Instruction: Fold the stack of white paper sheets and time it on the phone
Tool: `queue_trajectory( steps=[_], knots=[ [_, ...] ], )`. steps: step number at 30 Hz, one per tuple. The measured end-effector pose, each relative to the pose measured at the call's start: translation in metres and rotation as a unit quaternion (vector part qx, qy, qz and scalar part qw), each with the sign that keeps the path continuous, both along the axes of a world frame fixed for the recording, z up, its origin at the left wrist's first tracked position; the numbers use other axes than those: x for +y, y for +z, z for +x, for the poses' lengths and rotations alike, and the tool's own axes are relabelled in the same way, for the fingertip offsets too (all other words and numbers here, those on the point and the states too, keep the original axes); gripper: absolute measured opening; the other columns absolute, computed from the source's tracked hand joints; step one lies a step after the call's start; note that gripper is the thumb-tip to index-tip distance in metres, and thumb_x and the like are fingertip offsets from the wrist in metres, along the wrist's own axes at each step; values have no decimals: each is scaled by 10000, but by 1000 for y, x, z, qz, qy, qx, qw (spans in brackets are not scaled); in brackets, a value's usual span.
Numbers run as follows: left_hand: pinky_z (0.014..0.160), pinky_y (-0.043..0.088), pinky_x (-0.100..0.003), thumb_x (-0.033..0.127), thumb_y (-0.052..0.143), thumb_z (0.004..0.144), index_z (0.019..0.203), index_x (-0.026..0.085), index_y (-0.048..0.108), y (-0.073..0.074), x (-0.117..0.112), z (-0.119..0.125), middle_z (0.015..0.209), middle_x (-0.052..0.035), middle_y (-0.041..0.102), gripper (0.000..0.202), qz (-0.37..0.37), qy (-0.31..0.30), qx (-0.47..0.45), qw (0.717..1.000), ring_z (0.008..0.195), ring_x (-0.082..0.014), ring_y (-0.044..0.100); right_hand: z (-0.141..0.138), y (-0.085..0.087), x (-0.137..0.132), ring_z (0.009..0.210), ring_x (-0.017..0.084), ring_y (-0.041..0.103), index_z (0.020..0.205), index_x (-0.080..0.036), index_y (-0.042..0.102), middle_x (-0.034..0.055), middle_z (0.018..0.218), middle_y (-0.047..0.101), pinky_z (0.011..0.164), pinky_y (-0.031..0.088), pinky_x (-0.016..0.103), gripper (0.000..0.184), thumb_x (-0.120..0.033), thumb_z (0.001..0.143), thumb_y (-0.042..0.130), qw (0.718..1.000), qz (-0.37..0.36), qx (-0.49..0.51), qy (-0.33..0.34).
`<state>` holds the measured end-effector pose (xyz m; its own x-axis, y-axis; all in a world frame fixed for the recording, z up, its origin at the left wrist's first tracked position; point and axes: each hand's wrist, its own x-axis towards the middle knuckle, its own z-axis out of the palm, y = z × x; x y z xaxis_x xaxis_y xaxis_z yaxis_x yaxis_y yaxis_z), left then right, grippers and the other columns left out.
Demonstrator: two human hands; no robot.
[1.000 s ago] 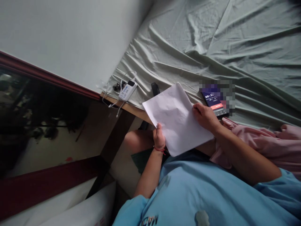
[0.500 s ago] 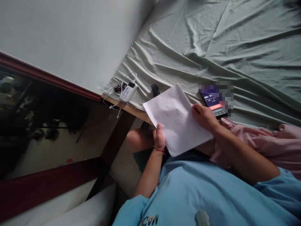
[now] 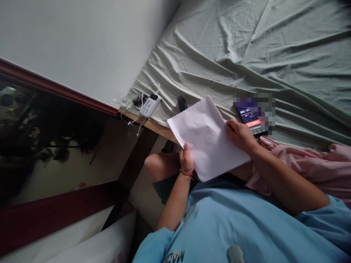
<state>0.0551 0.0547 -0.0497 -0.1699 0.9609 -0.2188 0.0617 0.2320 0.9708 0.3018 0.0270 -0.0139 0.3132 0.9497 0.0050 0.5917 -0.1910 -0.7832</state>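
Note:
White paper (image 3: 210, 142), one sheet or a thin stack, is held tilted above my lap, its upper face plain and slightly wavy. At its lower left edge my left hand (image 3: 187, 159) is closed, thumb on top and the other fingers hidden beneath. My right hand (image 3: 241, 136) pinches the opposite edge. Just beyond that hand a phone (image 3: 251, 117) lies on the bed, its screen lit with a timer and partly pixelated.
A wrinkled pale green sheet (image 3: 208, 62) covers the bed. Near its wooden edge lie a white power bank (image 3: 150, 105) with cables and a small black object (image 3: 181, 103). Pink cloth (image 3: 304, 164) is bunched at right. A dark-red-framed mirror or glass panel (image 3: 55, 91) stands at left.
The view has shifted very slightly. Both hands keep the same hold on the paper, which has hardly moved.

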Motion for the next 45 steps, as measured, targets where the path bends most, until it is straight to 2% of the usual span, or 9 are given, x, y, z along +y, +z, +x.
queue_trajectory(
  steps=[4, 10, 17, 24, 28, 34, 40, 45],
  knots=[
    [777, 509, -311, 702, 655, 816, 887, 99, 729, 1, 0, 1, 891, -113, 716, 612, 2, -5, -1, 1000, 867, -216, 658, 0, 1, 0, 690, 204, 583, 924, -185, 654, 82, 780, 682, 650, 384, 303, 242, -340, 913, 469, 1000, 0, 0, -6],
    [728, 501, -298, 744, 680, 758, 834, 104, 719, 4, 0, 4, 830, -96, 705, 645, -8, 9, -14, 1000, 793, -193, 634, 0, 1, -1, 672, 194, 581, 913, -186, 654, 66, 747, 666, 645, 382, 299, 236, -345, 905, 480, 1000, 10, 8, -8],
    [754, 496, -300, 651, 680, 825, 817, 138, 682, -5, 1, -1, 827, -74, 676, 513, -29, 48, 19, 998, 827, -187, 628, -1, -1, -1, 592, 147, 522, 878, -192, 639, 14, 665, 604, 607, 384, 278, 220, -393, 891, 550, 996, 65, 54, -16],
    [834, 515, -301, 670, 651, 850, 889, 139, 712, -8, 1, -3, 945, -93, 711, 536, -3, 8, 9, 1000, 939, -208, 658, -1, 1, -2, 595, 134, 511, 850, -201, 647, 1, 677, 618, 611, 398, 279, 211, -406, 872, 601, 993, 74, 85, -32],
    [769, 523, -304, 723, 610, 851, 859, 127, 725, -6, 2, -3, 873, -97, 716, 607, -3, -36, -3, 999, 833, -200, 660, -2, 4, -3, 610, 137, 515, 841, -203, 644, 5, 683, 620, 623, 406, 281, 200, -392, 880, 593, 994, 59, 81, -40],
    [749, 501, -292, 710, 639, 835, 828, 131, 707, -6, 1, -6, 770, -66, 665, 583, -29, -7, 19, 999, 806, -186, 632, -2, 4, -3, 610, 139, 508, 831, -203, 636, 2, 677, 609, 623, 403, 282, 190, -384, 873, 597, 995, 53, 76, -41],
    [889, 514, -302, 682, 595, 889, 1026, 132, 720, 8, -10, 0, 1046, -110, 717, 580, 23, -41, -45, 998, 1004, -212, 658, -1, 5, -2, 617, 142, 508, 827, -205, 632, 2, 687, 611, 618, 391, 279, 186, -384, 866, 599, 995, 59, 80, -29],
    [925, 493, -313, 645, 552, 931, 1057, 145, 707, 8, -10, 0, 1061, -114, 708, 538, 77, -32, 30, 996, 1072, -235, 644, 0, 4, -2, 620, 148, 512, 823, -206, 627, 12, 687, 613, 629, 403, 288, 208, -405, 868, 591, 994, 60, 81, -31]
  ],
)
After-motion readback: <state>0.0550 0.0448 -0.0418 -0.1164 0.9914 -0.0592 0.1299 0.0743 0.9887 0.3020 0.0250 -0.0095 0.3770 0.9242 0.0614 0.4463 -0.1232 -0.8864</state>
